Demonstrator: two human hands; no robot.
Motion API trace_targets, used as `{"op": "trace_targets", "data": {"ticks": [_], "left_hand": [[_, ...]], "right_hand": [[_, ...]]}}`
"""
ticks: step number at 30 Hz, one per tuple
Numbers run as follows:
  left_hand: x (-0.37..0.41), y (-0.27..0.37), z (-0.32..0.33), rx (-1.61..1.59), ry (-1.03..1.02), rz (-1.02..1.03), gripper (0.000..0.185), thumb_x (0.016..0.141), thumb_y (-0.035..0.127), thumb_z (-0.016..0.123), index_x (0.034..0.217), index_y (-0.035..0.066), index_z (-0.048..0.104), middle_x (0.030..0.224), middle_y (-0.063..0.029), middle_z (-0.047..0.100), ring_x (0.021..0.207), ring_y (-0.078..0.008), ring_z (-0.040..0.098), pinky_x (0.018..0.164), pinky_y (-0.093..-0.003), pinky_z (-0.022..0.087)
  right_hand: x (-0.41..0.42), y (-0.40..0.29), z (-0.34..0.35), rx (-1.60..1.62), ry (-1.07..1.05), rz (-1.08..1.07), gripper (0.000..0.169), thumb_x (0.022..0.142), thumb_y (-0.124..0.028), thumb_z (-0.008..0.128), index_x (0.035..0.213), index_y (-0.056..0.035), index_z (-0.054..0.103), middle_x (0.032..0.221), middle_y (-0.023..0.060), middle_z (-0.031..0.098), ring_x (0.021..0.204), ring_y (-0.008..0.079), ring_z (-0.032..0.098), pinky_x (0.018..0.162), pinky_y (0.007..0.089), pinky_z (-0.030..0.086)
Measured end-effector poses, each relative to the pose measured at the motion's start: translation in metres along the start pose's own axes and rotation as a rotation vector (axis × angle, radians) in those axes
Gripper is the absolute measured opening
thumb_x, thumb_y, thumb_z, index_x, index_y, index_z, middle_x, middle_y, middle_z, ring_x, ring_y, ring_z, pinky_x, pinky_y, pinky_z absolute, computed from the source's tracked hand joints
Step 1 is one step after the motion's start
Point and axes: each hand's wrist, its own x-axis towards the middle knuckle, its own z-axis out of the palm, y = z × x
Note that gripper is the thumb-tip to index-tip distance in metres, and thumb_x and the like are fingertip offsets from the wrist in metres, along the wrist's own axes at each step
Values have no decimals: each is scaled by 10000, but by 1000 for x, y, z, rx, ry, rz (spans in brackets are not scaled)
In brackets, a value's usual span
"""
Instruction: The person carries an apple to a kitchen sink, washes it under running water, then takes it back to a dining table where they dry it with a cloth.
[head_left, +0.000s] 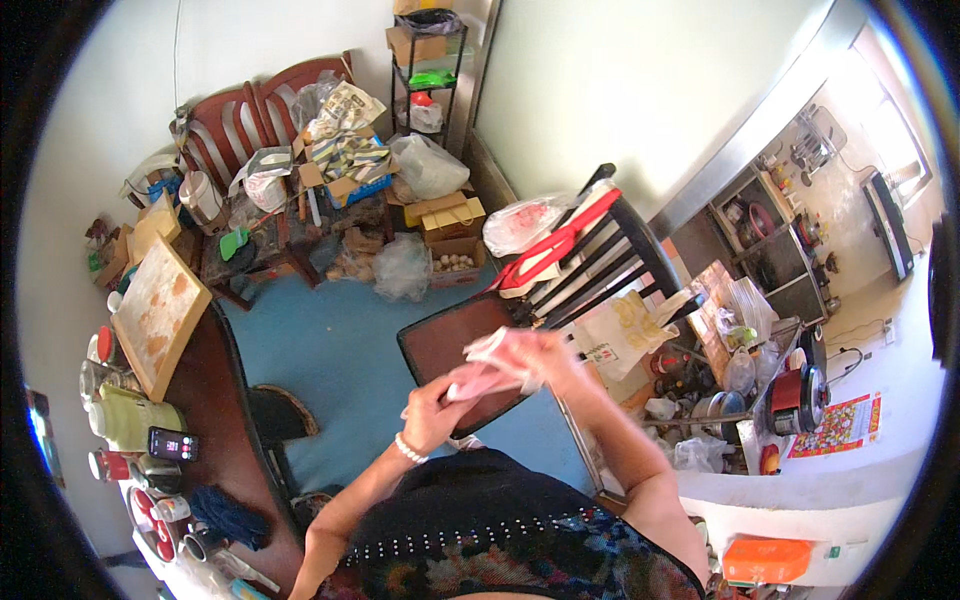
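Note:
A crumpled pink and white cloth (491, 367) is held between my two hands in front of my body. My left hand (435, 409), with a white bead bracelet at the wrist, grips its lower left end. At its upper right my right hand (551, 360) grips it; this hand is slightly blurred. Just beneath the cloth is the brown seat of a black chair (446, 330). A red strap (551, 251) and pale cloth bags hang over its slatted back.
On my left, a dark wooden table (210, 420) carries a floured wooden board (161, 319), jars and a phone (172, 444). Cluttered wooden chairs (232, 127), boxes and plastic bags line the far wall. At right are a rice cooker (795, 401) and a crowded shelf.

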Motion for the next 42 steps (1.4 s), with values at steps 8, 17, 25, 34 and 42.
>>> {"op": "trace_targets", "data": {"ticks": [8, 17, 25, 34, 42], "left_hand": [[74, 89, 166, 48, -436, 634, 727, 682, 123, 737, 1313, 63, 381, 1302, -182, 428, 1163, -344, 448, 982, -406, 365], [-31, -55, 80, 680, -429, 70, 390, 752, 217, 661, 1091, 60, 551, 1073, -132, 581, 986, -318, 554, 875, -417, 415], [-152, -82, 20, 1077, -148, -418, 326, 775, 302, 610, 1002, 73, 563, 919, -142, 590, 894, -313, 582, 755, -424, 450], [-347, -101, 35, 892, 530, -876, 256, 772, 289, 587, 910, 74, 563, 885, -139, 596, 909, -307, 581, 778, -431, 444], [-480, -96, 77, 554, 484, -1358, 354, 757, 350, 630, 962, 66, 580, 940, -158, 611, 935, -322, 592, 777, -441, 460]], "right_hand": [[23, -144, -246, -403, 613, -258, 459, 821, -433, 617, 895, 19, 639, 816, 70, 639, 724, 112, 583, 623, 259, 478], [23, -54, -223, -1513, 796, -458, 517, 823, -335, 573, 1178, 25, 464, 1226, 236, 458, 1112, 373, 459, 953, 522, 290], [-14, 108, 0, -1190, -576, -504, 219, 743, -167, 637, 907, -49, 553, 867, 149, 576, 792, 355, 562, 688, 449, 464], [-54, 113, 186, -1549, -1550, -999, 283, 769, -267, 642, 914, -42, 550, 900, 151, 576, 858, 321, 577, 731, 432, 456], [-129, 116, 346, -1299, -1761, -1330, 454, 706, -315, 700, 1020, -50, 505, 958, 156, 520, 886, 317, 551, 719, 444, 449]]}}
